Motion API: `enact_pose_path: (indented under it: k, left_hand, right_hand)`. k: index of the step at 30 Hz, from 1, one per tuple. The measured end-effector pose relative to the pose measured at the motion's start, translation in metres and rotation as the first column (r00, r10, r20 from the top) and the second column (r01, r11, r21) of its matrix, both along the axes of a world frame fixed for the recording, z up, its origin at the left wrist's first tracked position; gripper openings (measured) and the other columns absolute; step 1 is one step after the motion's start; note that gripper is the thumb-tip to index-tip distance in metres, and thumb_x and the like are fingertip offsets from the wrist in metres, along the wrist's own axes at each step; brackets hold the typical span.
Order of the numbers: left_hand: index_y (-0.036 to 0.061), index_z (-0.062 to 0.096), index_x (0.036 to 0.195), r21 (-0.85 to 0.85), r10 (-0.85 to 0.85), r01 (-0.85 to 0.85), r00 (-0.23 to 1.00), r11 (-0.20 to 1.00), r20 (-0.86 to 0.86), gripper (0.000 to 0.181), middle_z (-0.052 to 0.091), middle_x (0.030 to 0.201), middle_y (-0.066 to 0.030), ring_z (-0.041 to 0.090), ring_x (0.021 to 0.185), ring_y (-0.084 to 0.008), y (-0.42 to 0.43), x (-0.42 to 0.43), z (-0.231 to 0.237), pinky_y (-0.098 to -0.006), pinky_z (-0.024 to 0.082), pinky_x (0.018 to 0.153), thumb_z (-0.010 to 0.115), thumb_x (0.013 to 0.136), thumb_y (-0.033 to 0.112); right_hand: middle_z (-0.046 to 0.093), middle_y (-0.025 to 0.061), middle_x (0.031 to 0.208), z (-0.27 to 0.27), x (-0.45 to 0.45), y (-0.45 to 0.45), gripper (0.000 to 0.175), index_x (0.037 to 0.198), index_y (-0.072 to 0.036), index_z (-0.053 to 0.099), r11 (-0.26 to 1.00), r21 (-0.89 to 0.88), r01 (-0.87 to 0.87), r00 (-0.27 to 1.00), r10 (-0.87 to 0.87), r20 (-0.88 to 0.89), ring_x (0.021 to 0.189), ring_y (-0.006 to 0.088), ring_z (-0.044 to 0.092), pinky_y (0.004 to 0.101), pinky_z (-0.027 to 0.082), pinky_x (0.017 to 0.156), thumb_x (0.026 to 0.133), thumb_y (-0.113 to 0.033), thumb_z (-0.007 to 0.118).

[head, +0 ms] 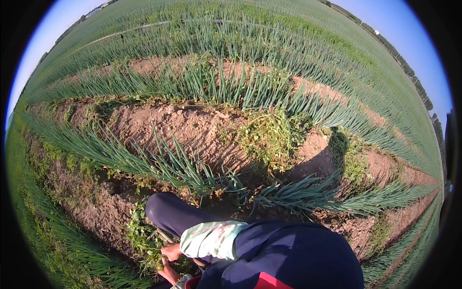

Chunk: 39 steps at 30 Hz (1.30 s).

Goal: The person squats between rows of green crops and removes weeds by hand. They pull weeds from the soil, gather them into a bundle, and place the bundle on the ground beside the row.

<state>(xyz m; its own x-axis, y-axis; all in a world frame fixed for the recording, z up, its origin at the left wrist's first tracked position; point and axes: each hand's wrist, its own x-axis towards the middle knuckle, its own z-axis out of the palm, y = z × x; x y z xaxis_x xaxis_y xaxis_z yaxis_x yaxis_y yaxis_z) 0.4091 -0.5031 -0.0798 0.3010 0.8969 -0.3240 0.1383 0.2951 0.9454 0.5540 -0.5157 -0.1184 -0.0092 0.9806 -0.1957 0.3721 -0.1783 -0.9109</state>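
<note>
Both of my hands are low at the left, close together at a bunch of green leafy weeds [142, 236]. My right hand [171, 251], reaching across from a navy sleeve with a pale floral sleeve cover [213, 239], has its fingers closed on the weeds. Just below it, my left hand [169, 273] grips the stems with the thumb raised against them. A thin tan rod, perhaps a wooden tool handle [165, 234], passes by my right wrist; its ends are hidden. My bent knee [164, 207] in dark trousers rises above the hands.
A row of green onion plants [180, 169] runs across in front of my knee, leaning over at the right [299, 195]. Pulled weeds lie in a heap [270, 137] on the bare soil furrow [173, 126]. More weeds [355, 162] lie farther right. A pipe [144, 27] crosses the field behind.
</note>
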Motion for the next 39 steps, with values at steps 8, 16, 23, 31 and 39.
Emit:
enact_pose_path:
  k: [8,16,23,31,39]
  left_hand:
    - [-0.0085,0.066,0.115,0.087,0.017,-0.006,0.991,0.996,-0.133,0.03,0.069,0.108,-0.0097,0.061,0.089,-0.0181,0.003,-0.001,-0.021,-0.0341,0.05,0.079,0.069,0.091,0.007]
    - [-0.0044,0.064,0.116,-0.084,-0.07,0.056,0.982,0.995,-0.178,0.033,0.068,0.105,-0.0084,0.061,0.088,-0.0186,0.0,-0.004,-0.026,-0.033,0.05,0.077,0.071,0.088,0.011]
    - [-0.0015,0.061,0.124,-0.218,0.014,-0.022,0.999,0.976,-0.035,0.035,0.068,0.11,-0.0088,0.064,0.086,-0.0184,0.0,0.008,0.009,-0.0328,0.052,0.072,0.069,0.092,0.011]
    - [-0.0023,0.06,0.121,-0.235,0.118,-0.101,0.991,0.967,0.059,0.029,0.068,0.108,-0.0087,0.067,0.088,-0.0195,0.025,-0.011,0.005,-0.0342,0.056,0.077,0.067,0.094,0.005]
    - [-0.0029,0.069,0.086,-0.063,0.24,-0.248,0.964,0.967,-0.111,0.029,0.065,0.08,-0.005,0.055,0.069,-0.0166,0.055,-0.054,-0.013,-0.0342,0.045,0.065,0.067,0.098,0.023]
  right_hand:
    - [0.069,0.0241,0.081,0.027,0.023,-0.015,0.028,0.096,0.008,0.066,0.999,-0.043,0.022,0.996,-0.025,-0.085,0.07,0.0388,0.068,0.0472,0.054,0.061,0.072,-0.006,0.067]
    - [0.069,0.0228,0.079,0.033,0.029,-0.026,0.027,0.097,0.009,0.066,0.997,-0.067,0.023,0.992,-0.031,-0.119,0.068,0.0364,0.068,0.0453,0.053,0.057,0.073,-0.005,0.066]
    - [0.069,0.0216,0.078,0.044,0.029,-0.024,0.027,0.097,0.01,0.065,0.993,-0.112,0.041,0.981,-0.061,-0.182,0.066,0.0344,0.068,0.0435,0.053,0.054,0.075,-0.005,0.066]
    - [0.068,0.0203,0.077,0.043,-0.001,0.009,0.026,0.097,0.01,0.064,0.963,-0.26,0.076,0.928,-0.163,-0.335,0.064,0.032,0.067,0.0415,0.052,0.051,0.077,-0.005,0.066]
    - [0.069,0.0257,0.09,0.034,-0.027,0.026,0.037,0.104,0.009,0.063,0.98,-0.197,-0.027,0.964,-0.027,-0.264,0.078,0.0347,0.07,0.0445,0.053,0.061,0.075,-0.012,0.071]
